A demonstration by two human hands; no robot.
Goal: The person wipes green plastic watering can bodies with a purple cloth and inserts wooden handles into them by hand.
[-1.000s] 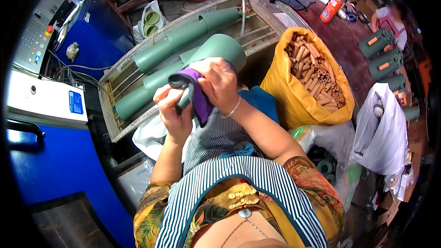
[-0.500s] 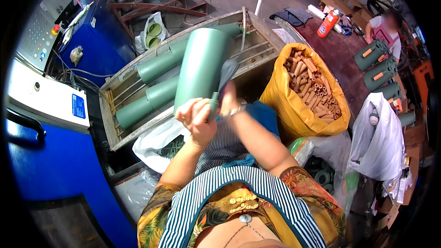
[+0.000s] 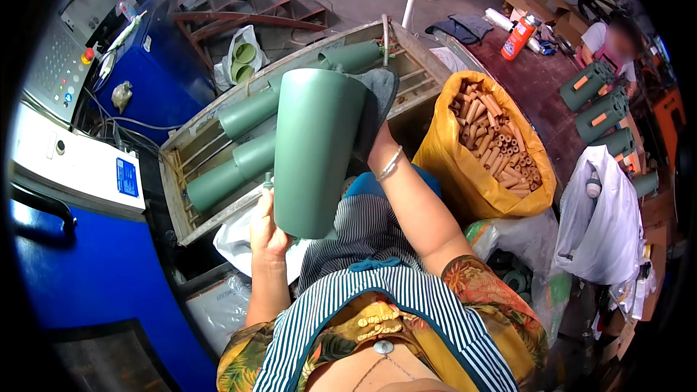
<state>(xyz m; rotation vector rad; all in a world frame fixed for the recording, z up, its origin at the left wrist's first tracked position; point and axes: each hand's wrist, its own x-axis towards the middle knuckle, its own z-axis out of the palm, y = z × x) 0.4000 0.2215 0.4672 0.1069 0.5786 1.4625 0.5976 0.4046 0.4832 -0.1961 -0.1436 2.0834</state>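
The left hand is gripping the near end of the green tube; the right hand, holding a grey cloth, is steadying its far end. Rigid, smooth, probably light: support both ends.

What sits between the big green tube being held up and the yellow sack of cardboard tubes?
In the head view, the person's right forearm, with a bracelet on the wrist, and a dark cloth lie between the green tube and the yellow sack.

Left hand: forearm rises from the lower edge, fingers curled in a closed grip. Right hand: arm bent at the elbow and extended forward, wrist raised, hand mostly hidden, its grip not discernible.
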